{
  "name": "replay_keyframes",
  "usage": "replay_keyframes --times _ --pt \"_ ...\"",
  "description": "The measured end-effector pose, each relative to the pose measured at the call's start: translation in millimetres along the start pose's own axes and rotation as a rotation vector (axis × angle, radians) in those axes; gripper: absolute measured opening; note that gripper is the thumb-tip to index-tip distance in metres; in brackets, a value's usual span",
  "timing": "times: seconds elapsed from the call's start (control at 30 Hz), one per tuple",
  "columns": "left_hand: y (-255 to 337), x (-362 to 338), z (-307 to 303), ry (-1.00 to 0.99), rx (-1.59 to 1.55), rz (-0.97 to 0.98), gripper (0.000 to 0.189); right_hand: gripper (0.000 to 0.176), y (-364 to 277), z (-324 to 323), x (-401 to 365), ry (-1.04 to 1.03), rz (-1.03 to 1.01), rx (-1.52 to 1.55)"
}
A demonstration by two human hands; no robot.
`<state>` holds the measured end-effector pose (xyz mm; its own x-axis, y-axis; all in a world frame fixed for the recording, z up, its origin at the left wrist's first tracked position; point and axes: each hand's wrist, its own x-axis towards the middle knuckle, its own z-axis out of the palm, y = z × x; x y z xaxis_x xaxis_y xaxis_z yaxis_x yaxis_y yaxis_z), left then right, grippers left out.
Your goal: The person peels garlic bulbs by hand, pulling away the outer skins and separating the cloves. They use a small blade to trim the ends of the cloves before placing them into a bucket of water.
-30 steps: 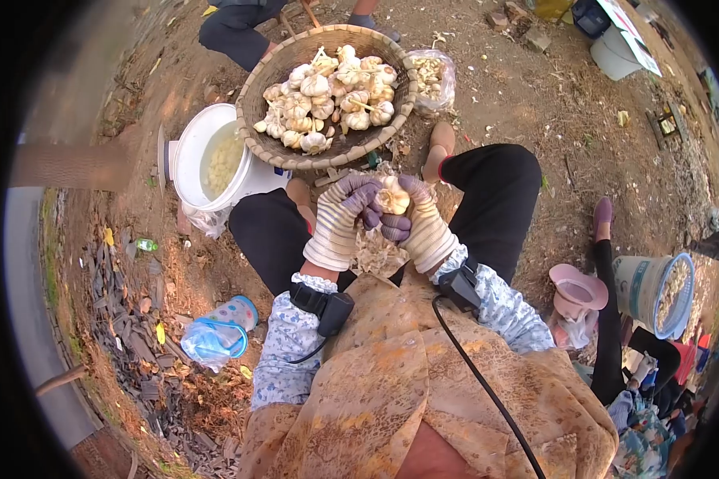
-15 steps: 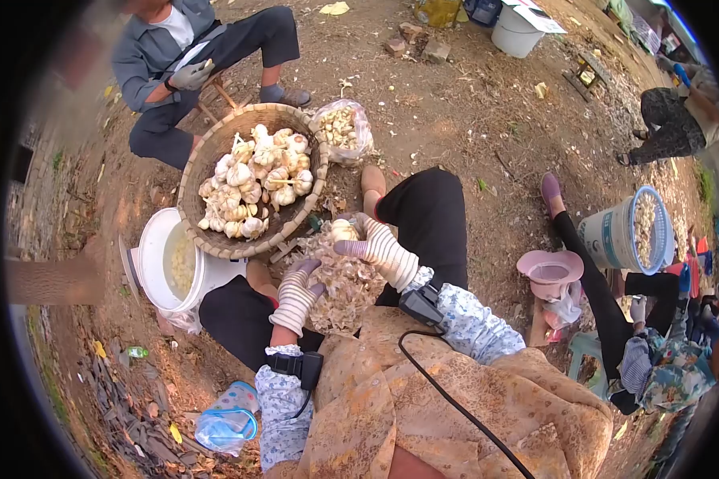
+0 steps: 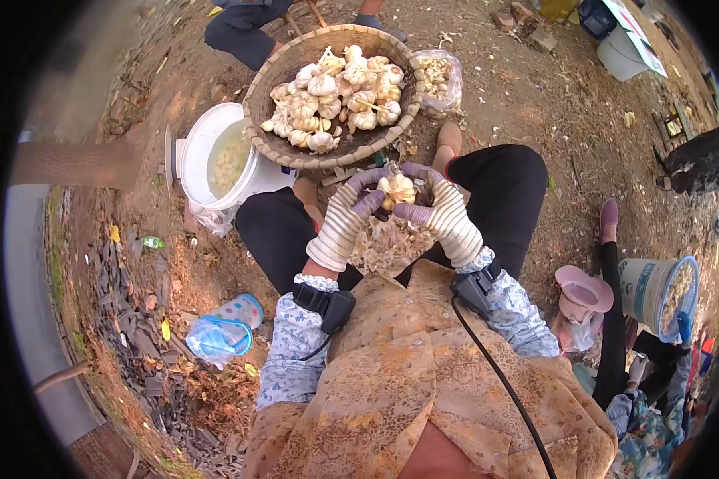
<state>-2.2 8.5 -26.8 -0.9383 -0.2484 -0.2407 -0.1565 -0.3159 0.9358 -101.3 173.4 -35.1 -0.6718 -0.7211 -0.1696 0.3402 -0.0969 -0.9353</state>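
Between my knees, my left hand (image 3: 345, 215) and my right hand (image 3: 446, 209) grip one garlic bulb (image 3: 397, 190) from its two sides. Both hands wear striped gloves with purplish fingertips, and the fingers are closed round the bulb. Beneath them lies a heap of papery garlic skins (image 3: 387, 242). Just beyond, a wide woven basket (image 3: 265, 137) holds a pile of whole garlic bulbs (image 3: 327, 96). To its left stands a white bucket (image 3: 192, 164) with peeled cloves in cloudy liquid.
A clear bag of garlic cloves (image 3: 439, 80) rests against the basket's right side. Another person's legs (image 3: 248, 32) are behind the basket. At right are a pink hat (image 3: 583, 289), a bucket with a blue rim (image 3: 643, 287) and a seated co-worker (image 3: 655, 407). A blue-and-clear plastic bag (image 3: 218, 339) lies at left.
My left hand has come up from the skins and closed on the garlic bulb beside my right hand. The view has shifted, so the basket appears higher and farther right.
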Motion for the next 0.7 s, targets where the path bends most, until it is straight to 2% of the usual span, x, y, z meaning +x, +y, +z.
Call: replay_keyframes --times 0.07,0.1,0.2,0.27,0.33,0.4,0.47,0.53,0.6,0.67,0.7 --pt "0.7 -2.0 2.4 -0.014 -0.005 -0.015 0.04 0.075 -1.9 1.6 1.3 -0.051 0.057 0.088" --pt "0.9 -3.5 7.6 0.011 0.063 0.046 0.039 0.074 1.4 3.8 4.7 -0.087 -0.008 0.022" --pt "-7.0 0.1 10.6 0.048 0.16 0.151 0.037 0.07 -0.5 2.6 3.7 -0.078 -0.01 -0.023" --pt "-9.6 3.0 7.9 0.053 0.355 0.084 0.037 0.067 3.6 7.1 3.1 -0.072 0.027 0.017" --pt "3.8 0.3 14.3 0.055 0.285 0.057 0.035 0.065 -0.9 13.1 -0.8 -0.072 0.062 0.062" --pt "8.2 1.8 14.8 0.047 0.331 -0.069 0.031 0.057 -10.1 15.5 -4.3 -0.078 0.129 0.262" --pt "4.9 2.0 15.7 0.062 0.36 -0.057 0.028 0.052 -6.6 10.5 -4.6 -0.047 0.162 0.206" --pt "6.8 -1.8 17.8 0.103 0.273 -0.112 0.027 0.047 -5.1 9.0 -5.1 -0.017 0.197 0.152" --pt "-2.1 -3.7 13.9 0.134 0.187 -0.094 0.029 0.042 -5.6 9.5 -5.9 -0.04 0.179 0.29" --pt "-6.6 -4.9 4.3 0.111 -0.128 -0.123 0.031 0.042 1.5 5.9 -3.4 -0.088 0.199 0.354" --pt "-4.1 -5.9 0.0 0.044 -0.166 -0.148 0.035 0.041 2.7 3.9 -1.4 -0.135 0.215 0.418"
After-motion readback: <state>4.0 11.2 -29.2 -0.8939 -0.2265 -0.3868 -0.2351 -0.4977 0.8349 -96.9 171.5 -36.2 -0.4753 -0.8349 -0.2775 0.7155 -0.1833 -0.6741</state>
